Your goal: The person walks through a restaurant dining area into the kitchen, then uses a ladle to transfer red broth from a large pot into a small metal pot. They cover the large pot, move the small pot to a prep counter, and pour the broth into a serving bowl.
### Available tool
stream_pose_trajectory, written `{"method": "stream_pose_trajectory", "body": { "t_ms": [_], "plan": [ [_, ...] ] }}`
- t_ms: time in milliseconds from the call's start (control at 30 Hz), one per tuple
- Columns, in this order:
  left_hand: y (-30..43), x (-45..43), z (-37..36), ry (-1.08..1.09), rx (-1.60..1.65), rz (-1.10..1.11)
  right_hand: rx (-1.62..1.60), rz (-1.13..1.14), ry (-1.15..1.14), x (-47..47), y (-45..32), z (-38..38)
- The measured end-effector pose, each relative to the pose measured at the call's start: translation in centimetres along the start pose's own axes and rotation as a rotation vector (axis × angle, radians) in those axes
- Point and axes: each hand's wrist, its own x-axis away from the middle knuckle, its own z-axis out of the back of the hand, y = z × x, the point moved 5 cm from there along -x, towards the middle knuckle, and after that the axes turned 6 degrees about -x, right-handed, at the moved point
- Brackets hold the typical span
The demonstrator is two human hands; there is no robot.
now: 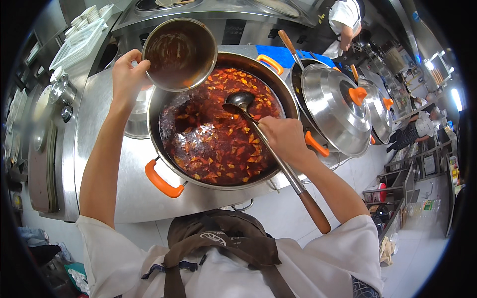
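Note:
A wide steel pot [171, 168] with orange handles stands before me, filled with dark red oily broth [208, 156] dotted with orange and yellow pieces. My left hand [128, 74] grips the rim of a round metal container [175, 52], tilted over the pot's far left side. Red residue coats the container's inside. My right hand [281, 139] is closed around the metal shaft of a ladle [288, 175]. Its bowl [240, 100] is at the broth's surface, and the wooden grip reaches back towards my right forearm.
Lidded pots, one under a domed steel lid [331, 108], stand at the right. A white plastic basket [80, 41] and a steel canister [63, 91] are at the left. One person [343, 22] stands at the back right, another [419, 124] farther off. Shelving [402, 182] lines the right.

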Motion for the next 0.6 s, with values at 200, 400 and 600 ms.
{"method": "stream_pose_trajectory", "body": {
  "t_ms": [200,400,600],
  "plan": [
    [-0.6,-0.3,-0.2,-0.079,-0.076,0.004,-0.720,-0.721,-0.070,0.8,4.3,-1.3],
    [-0.3,-0.1,-0.2,-0.096,-0.072,0.008,-1.224,-1.072,-0.130,1.7,5.1,-2.4],
    [0.5,0.5,-0.5,-0.069,-0.053,-0.010,-1.360,-1.009,-0.127,1.0,3.9,0.3]
  ]
}}
